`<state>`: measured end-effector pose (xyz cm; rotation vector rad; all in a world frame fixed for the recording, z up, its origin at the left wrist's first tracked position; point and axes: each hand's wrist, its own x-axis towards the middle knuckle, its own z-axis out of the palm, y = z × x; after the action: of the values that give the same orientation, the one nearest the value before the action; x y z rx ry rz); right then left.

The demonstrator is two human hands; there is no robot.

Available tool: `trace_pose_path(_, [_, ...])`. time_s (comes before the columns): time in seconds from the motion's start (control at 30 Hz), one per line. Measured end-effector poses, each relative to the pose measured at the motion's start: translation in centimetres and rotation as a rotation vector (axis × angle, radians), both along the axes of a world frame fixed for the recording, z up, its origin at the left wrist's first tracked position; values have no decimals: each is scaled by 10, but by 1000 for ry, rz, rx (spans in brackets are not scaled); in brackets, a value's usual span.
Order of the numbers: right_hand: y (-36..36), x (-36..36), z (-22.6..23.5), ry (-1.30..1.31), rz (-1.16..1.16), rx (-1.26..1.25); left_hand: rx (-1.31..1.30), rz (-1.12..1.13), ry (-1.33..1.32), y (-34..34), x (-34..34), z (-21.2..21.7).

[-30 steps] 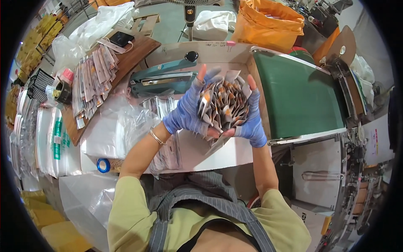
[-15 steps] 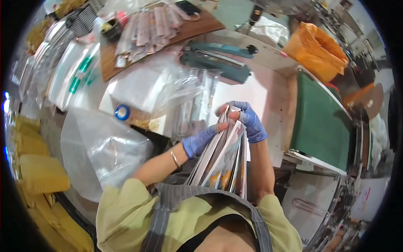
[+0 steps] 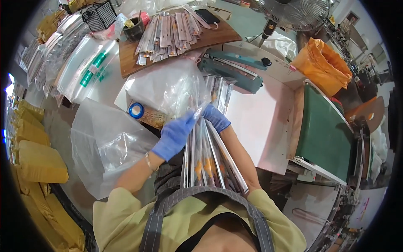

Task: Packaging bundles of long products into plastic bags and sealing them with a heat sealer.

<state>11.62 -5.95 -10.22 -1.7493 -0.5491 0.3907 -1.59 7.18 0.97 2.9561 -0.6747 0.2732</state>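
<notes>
Both my hands wear blue gloves. A stack of long silver foil packets point(image 3: 210, 157) with orange prints leans against my chest, its top end held between my hands. My left hand point(image 3: 174, 136) grips the stack's left side near the top. My right hand point(image 3: 215, 117) closes on its upper end. Just above my hands lies a crumpled clear plastic bag point(image 3: 168, 86) on the table, touching the packets' tips.
A teal heat sealer point(image 3: 233, 67) lies behind the bag. More foil packets point(image 3: 168, 33) are fanned on a wooden board. A blue tape roll point(image 3: 136, 110) sits left. A green conveyor belt point(image 3: 325, 132) runs on the right, an orange bag point(image 3: 323, 65) and a fan beyond.
The packets, first fanned out above the table, have been gathered into a tight stack and drawn down against my chest. My view has swung left over the table.
</notes>
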Motion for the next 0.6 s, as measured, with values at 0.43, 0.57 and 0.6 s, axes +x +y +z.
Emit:
trace_pose_path(0.43, [-88,-59,34,185,-361,416,-2151,-374,1360,-66,19,-121])
trace_pose_path(0.57, [-142,-96,-2,214,-635,408,-2044,-208,1785,-109,27,-79])
trace_pose_path(0.6, [-139,-121,4,231,-657,405,-2036,-191,1816,-107,18,-83])
